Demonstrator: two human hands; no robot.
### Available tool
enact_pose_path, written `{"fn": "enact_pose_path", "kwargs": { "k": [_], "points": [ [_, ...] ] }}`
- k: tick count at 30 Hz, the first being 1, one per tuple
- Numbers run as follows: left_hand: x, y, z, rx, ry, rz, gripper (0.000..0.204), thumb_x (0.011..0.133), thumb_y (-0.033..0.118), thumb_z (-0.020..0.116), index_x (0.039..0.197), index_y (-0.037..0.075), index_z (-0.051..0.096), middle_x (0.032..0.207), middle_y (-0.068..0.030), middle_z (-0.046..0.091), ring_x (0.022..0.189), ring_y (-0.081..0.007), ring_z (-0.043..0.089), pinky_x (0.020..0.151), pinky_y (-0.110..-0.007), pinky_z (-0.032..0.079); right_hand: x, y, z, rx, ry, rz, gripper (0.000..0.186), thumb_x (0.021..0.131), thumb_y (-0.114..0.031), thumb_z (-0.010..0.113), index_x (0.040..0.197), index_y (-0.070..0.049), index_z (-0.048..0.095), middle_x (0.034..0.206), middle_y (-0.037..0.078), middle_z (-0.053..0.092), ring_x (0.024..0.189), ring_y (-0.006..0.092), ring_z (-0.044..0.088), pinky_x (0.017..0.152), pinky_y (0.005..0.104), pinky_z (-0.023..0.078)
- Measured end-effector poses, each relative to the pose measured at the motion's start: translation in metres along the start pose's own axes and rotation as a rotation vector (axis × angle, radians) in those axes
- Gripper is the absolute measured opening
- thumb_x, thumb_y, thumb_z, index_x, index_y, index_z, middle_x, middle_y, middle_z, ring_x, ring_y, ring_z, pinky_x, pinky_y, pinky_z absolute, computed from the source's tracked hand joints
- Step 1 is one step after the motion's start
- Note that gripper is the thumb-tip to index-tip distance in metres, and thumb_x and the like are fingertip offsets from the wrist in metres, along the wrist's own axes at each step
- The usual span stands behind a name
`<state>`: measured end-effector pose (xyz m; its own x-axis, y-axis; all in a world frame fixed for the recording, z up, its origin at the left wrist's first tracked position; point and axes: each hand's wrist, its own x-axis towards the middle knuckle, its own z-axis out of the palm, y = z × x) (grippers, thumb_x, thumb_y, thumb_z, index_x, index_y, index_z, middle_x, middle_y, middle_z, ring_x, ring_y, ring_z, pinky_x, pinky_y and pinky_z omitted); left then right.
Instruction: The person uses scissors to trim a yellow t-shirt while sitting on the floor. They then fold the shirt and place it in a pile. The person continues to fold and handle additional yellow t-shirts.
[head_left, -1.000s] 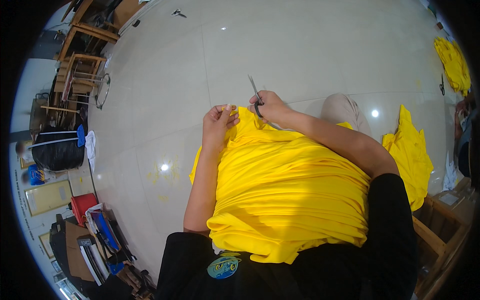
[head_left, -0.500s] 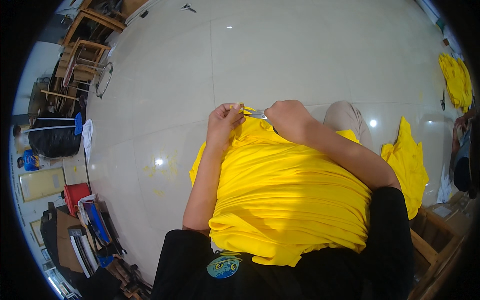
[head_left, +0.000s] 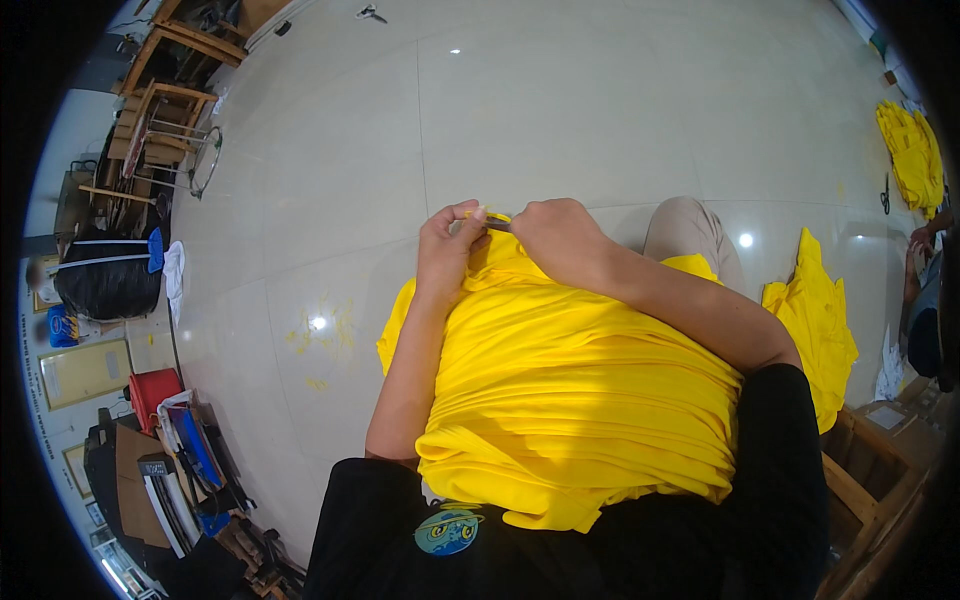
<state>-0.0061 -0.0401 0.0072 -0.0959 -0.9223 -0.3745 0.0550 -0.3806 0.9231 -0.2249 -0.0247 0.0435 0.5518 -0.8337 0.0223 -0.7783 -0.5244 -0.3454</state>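
Note:
A large gathered heap of yellow fabric lies over my lap and against my black shirt. At its far edge my left hand pinches a bit of the fabric between thumb and fingers. Close to its right is my right hand, closed around scissors. Only a short length of their metal shows, pointing left to the pinched edge; the handles are hidden in my fist.
Yellow scraps dot the tiled floor at left. More yellow cloth lies at right, with a yellow pile and dark scissors farther off. Another person's hand shows at the right rim. Another pair of scissors lies far away.
My right hand has moved left with the scissors, nearer to my left hand, and less of the blades shows. The left hand keeps its pinch on the fabric.

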Motion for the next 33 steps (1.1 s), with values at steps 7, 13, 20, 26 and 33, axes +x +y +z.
{"fn": "enact_pose_path", "kwargs": {
  "k": [7, 13, 20, 26, 33],
  "points": [
    [-0.004, 0.002, 0.007, -0.01, 0.021, -0.014, 0.028, 0.108, 0.021, 0.079, 0.122, -0.001, 0.07, 0.091, -0.0021, 0.07, 0.073, -0.0067, 0.064, 0.064, -0.022, 0.051, 0.0, -0.003, 0.0, -0.017, 0.015, 0.003, 0.005, 0.087, -0.005, 0.073, 0.085, -0.003, 0.077, 0.08, 0.019, 0.075, 0.075, 0.0368, 0.076, 0.068, 0.0476, 0.061],
    [0.0, -0.005, 0.0, -0.008, -0.007, -0.024, 0.032, 0.108, 0.023, 0.079, 0.123, -0.002, 0.067, 0.099, -0.0086, 0.075, 0.082, -0.0124, 0.071, 0.073, -0.025, 0.059, -0.001, -0.005, -0.004, -0.043, -0.06, 0.026, 0.009, 0.091, -0.007, 0.072, 0.093, -0.005, 0.081, 0.088, 0.016, 0.079, 0.086, 0.0335, 0.08, 0.071, 0.0447, 0.064],
    [-0.005, 0.021, -0.015, -0.116, 0.185, 0.189, 0.021, 0.108, 0.016, 0.076, 0.117, -0.002, 0.068, 0.105, -0.0103, 0.074, 0.094, -0.0175, 0.073, 0.083, -0.031, 0.064, -0.004, 0.018, -0.003, -0.035, -0.097, 0.13, 0.009, 0.09, -0.006, 0.073, 0.097, -0.004, 0.079, 0.098, 0.02, 0.078, 0.091, 0.0379, 0.078, 0.079, 0.0484, 0.064],
    [0.001, -0.001, -0.253, -0.066, 0.899, 0.454, 0.029, 0.113, 0.017, 0.064, 0.131, -0.006, 0.061, 0.132, -0.0217, 0.07, 0.126, -0.0345, 0.072, 0.107, -0.048, 0.063, -0.012, 0.059, -0.015, 0.337, -0.062, 0.335, 0.024, 0.088, -0.017, 0.085, 0.105, -0.003, 0.077, 0.097, 0.017, 0.078, 0.082, 0.0304, 0.074, 0.077, 0.0434, 0.061],
    [-0.053, -0.073, -0.383, 0.918, 1.135, -0.102, 0.068, 0.111, 0.025, 0.071, 0.163, -0.009, 0.043, 0.142, -0.0299, 0.07, 0.137, -0.0356, 0.066, 0.117, -0.047, 0.052, 0.027, 0.023, 0.036, 1.196, -0.122, 0.479, 0.034, 0.094, -0.027, 0.09, 0.105, 0.0, 0.072, 0.087, 0.003, 0.068, 0.071, 0.0128, 0.057, 0.063, 0.0293, 0.046]
  ]
}}
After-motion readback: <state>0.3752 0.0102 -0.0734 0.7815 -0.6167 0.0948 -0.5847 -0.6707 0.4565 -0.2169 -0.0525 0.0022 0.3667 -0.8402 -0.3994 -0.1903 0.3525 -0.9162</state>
